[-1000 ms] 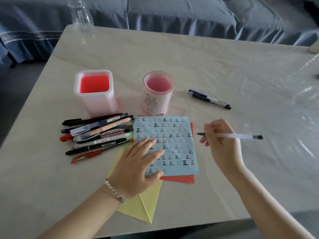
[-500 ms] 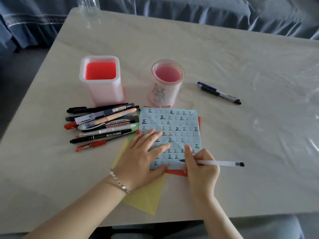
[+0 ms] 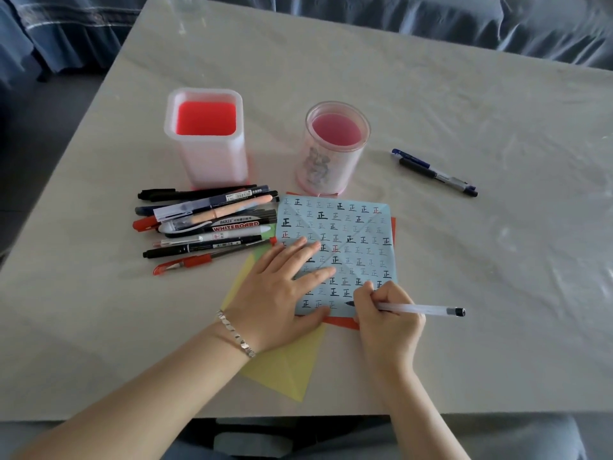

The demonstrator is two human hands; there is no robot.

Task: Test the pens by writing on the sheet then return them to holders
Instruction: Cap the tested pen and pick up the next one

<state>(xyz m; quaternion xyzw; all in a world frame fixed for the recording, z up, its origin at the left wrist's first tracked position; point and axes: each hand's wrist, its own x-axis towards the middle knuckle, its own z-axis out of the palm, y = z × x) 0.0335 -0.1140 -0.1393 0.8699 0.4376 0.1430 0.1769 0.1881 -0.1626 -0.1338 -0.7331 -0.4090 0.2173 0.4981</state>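
A light blue sheet [image 3: 351,227] covered with small written characters lies on the table. My left hand [image 3: 282,290] presses flat on its lower left part, fingers spread. My right hand [image 3: 386,313] grips a clear white pen [image 3: 421,308] whose tip touches the sheet's bottom row. Behind the sheet stand a square white holder [image 3: 212,161] with a red inside and a round clear pink holder [image 3: 331,161], both with no pens in them. A pile of several pens and markers [image 3: 205,224] lies left of the sheet. Two dark pens [image 3: 434,172] lie to the right.
Red paper [image 3: 341,322] and yellow paper [image 3: 285,366] lie under the blue sheet, the yellow one reaching near the table's front edge [image 3: 431,415]. A blue-covered sofa [image 3: 431,21] runs behind the table. A clear bottle base [image 3: 187,8] shows at the far left corner.
My right hand came down from beside the sheet's right edge to its bottom row, bringing the pen tip onto the paper. My left hand stayed flat on the sheet.
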